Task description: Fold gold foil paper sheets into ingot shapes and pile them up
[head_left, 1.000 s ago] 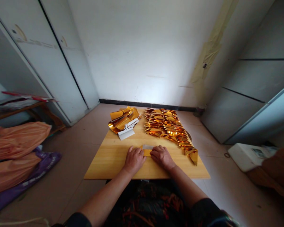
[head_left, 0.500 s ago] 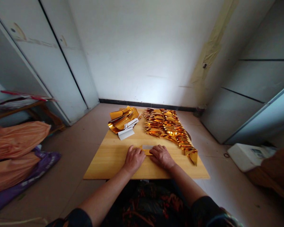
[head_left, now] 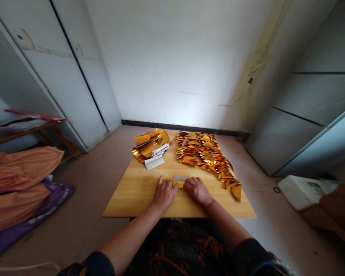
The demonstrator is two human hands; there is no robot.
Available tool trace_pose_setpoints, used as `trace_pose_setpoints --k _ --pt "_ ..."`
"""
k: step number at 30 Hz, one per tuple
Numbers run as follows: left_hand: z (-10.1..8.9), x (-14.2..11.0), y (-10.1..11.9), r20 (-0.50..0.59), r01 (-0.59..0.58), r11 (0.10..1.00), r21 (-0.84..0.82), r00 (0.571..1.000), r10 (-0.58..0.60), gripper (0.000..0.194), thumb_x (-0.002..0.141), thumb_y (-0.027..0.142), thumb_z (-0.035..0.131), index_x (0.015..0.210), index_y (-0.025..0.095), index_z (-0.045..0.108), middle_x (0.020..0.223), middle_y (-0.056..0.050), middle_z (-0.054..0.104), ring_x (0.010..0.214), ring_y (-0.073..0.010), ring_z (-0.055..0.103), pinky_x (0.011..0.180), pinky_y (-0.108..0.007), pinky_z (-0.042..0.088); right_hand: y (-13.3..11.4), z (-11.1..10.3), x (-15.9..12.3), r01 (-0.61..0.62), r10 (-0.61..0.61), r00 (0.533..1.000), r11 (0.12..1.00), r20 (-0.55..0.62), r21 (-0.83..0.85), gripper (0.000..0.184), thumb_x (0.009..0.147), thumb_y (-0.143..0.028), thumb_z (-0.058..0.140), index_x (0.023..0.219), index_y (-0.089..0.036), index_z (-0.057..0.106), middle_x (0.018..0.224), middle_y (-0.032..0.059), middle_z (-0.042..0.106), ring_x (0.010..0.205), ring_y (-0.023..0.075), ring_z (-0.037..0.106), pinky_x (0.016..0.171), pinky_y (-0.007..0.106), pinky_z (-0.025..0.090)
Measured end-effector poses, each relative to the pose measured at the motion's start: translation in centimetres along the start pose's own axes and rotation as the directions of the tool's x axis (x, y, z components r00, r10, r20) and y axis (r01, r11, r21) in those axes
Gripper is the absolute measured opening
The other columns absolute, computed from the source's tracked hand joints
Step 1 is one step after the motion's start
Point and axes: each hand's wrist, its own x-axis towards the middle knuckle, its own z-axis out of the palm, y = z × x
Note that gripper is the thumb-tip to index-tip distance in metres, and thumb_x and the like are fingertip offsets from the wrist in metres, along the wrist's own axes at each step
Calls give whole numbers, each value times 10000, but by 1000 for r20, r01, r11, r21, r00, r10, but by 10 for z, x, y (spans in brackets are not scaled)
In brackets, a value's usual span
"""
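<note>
One small piece of gold paper [head_left: 179, 184] lies on the near half of the wooden board [head_left: 132, 199], between the left hand [head_left: 165, 191] and the right hand [head_left: 199, 190], its pale grey side showing along the far part. The left fingers are bent narrow, holding its left end; the right fingers curl over its right end, but I cannot tell whether they pinch or only press, because the thumb is not clear to me. Both ends are covered, so the folding there is hidden. Below, the dark patterned clothing [head_left: 186, 249] covers what supports the board. Farther back, a loose heap of gold sheets [head_left: 153, 146] overlaps too much for counting; to its right, folded gold pieces [head_left: 201, 149] stand in crowded rows — they partly hide a curved thing [head_left: 231, 166], hard to make out. The board is smooth, with light grain, above a pinkish floor [head_left: 109, 168]. Beyond is a white wall [head_left: 166, 69] with black skirting [head_left: 169, 125]; a pale cabinet [head_left: 40, 73] stands at left — and an orange bag [head_left: 25, 165] is cut off by the left edge.
</note>
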Motion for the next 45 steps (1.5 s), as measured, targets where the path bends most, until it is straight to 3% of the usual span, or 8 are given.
trace_pose_setpoints --k 9,13,17,21,29,38,45 --pt "1 -3 -1 21 5 1000 6 1000 -5 195 866 160 492 878 226 675 809 -40 647 760 -177 608 970 -485 355 12 8 1 -57 69 996 982 -63 181 161 909 -238 500 921 -230 661 907 43 631 855 171 510 759 288 355" --pt "0 -5 -1 41 1 1000 6 999 -1 192 855 174 522 952 244 672 864 -47 652 826 -186 608 983 -491 342 24 17 1 -76 125 983 942 -132 326 159 884 -261 541 854 -246 696 915 42 636 857 165 525 769 287 372" --pt "-5 -9 -3 65 -34 999 -16 997 35 239 846 213 548 1043 298 651 981 -64 639 940 -208 589 1004 -513 315 32 19 4 -63 116 987 918 -114 391 132 859 -269 573 822 -248 699 932 33 639 859 163 529 769 285 372" --pt "-9 -11 -5 87 -48 998 -43 995 51 248 850 243 549 1066 321 644 1087 -87 617 1028 -232 565 1013 -534 297 29 15 7 -93 122 991 930 -61 354 135 877 -255 545 850 -233 675 958 37 633 898 165 512 766 282 344" --pt "-10 -12 -8 95 -70 995 -68 993 77 249 872 247 510 1075 314 638 1094 -84 610 1046 -227 550 1017 -513 301 13 -1 15 -182 175 983 962 50 204 146 917 -215 466 878 -204 606 958 40 617 902 168 495 789 298 320" --pt "-10 -9 1 90 25 996 -87 996 -17 160 852 244 547 958 282 661 1036 -69 636 1008 -224 566 999 -495 315 16 -2 4 -84 83 996 961 15 264 152 901 -199 469 945 -220 613 1042 42 612 954 172 493 848 315 325" --pt "-9 -7 -2 74 32 993 -113 997 -24 143 830 204 567 926 259 659 991 -54 652 971 -205 582 987 -475 326 14 2 -5 -4 16 999 972 -48 237 210 875 -354 553 1034 -236 624 1168 69 571 1025 205 483 879 345 334"
